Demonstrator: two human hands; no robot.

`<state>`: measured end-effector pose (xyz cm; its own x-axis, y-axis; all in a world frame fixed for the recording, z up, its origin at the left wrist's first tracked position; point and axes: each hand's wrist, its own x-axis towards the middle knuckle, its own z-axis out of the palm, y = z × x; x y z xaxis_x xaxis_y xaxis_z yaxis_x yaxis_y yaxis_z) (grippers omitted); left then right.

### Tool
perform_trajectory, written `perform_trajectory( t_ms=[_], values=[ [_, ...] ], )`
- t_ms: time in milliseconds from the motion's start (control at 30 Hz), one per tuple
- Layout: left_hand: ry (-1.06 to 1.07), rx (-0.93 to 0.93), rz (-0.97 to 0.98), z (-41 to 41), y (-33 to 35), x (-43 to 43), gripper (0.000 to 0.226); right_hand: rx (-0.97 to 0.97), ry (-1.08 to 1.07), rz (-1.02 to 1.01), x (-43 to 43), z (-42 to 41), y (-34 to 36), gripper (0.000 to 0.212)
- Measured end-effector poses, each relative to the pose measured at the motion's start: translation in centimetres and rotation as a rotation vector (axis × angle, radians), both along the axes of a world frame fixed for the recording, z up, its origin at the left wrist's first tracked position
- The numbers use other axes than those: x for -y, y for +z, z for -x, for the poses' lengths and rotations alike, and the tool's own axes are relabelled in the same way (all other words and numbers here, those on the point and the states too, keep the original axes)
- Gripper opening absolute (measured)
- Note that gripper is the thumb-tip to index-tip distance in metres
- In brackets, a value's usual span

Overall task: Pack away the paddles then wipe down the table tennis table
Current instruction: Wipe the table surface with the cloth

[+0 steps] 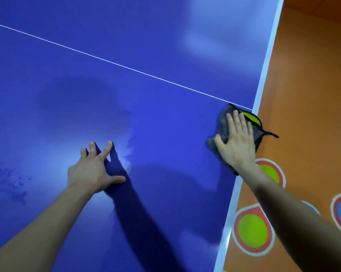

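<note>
Right hand (236, 141) lies flat, fingers straight, pressing a soft grey cloth (222, 122) with a yellow-green patch onto the smooth blue table (146, 118) at its white right edge, likely to wipe to the rim. Left hand (94, 171) grips nothing, fingers spread on the tabletop, probably bracing. No paddles in view.

The table (146, 46) is deep blue with white lines. At its edge the cloth (222, 121) is grey and yellow-green. Beside the table, the orange floor (303, 95) has red-ringed green and blue spots (253, 230).
</note>
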<state>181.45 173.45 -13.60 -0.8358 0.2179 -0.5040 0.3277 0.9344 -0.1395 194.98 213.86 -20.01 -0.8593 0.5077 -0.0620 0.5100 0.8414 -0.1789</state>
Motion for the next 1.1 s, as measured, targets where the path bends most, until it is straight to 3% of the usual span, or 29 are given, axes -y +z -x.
perform_trajectory(
  t_ms=[67,167,333,433,533,667,767,833,900,1100],
  values=[
    [-0.034,-0.006,0.025,0.0,-0.4,0.1,0.132,0.032,-0.095,-0.025,0.2,-0.5,0.1,0.091],
    [-0.078,-0.027,0.081,-0.1,-1.2,0.3,0.131,0.012,-0.159,-0.030,4.0,5.5,0.1,0.101],
    [-0.118,-0.032,0.108,0.0,-2.3,0.6,0.133,0.005,0.132,0.009,17.4,21.4,0.2,0.103],
    [-0.106,-0.027,0.094,0.1,-2.2,0.7,0.134,0.011,0.247,0.033,22.3,24.9,0.6,0.095],
    [-0.078,-0.022,0.069,0.2,-2.0,0.8,0.134,-0.031,0.276,0.023,19.3,20.9,0.1,0.091],
    [-0.046,-0.001,0.012,0.3,-1.5,0.7,0.133,-0.095,0.083,0.007,9.7,5.7,-0.5,0.088],
    [-0.041,0.026,0.008,0.3,-1.1,0.4,0.133,-0.005,-0.053,-0.016,5.1,-3.9,0.4,0.086],
    [-0.051,0.008,0.026,0.2,-1.3,0.5,0.133,0.047,-0.141,-0.069,5.1,-4.8,0.4,0.086],
    [-0.057,0.000,0.049,0.1,-1.3,0.5,0.133,0.049,-0.155,-0.096,8.0,-1.4,0.2,0.090],
    [-0.072,-0.045,0.005,0.0,-1.9,1.1,0.128,-0.027,0.297,-0.003,25.2,17.8,0.8,0.095]
  ],
)
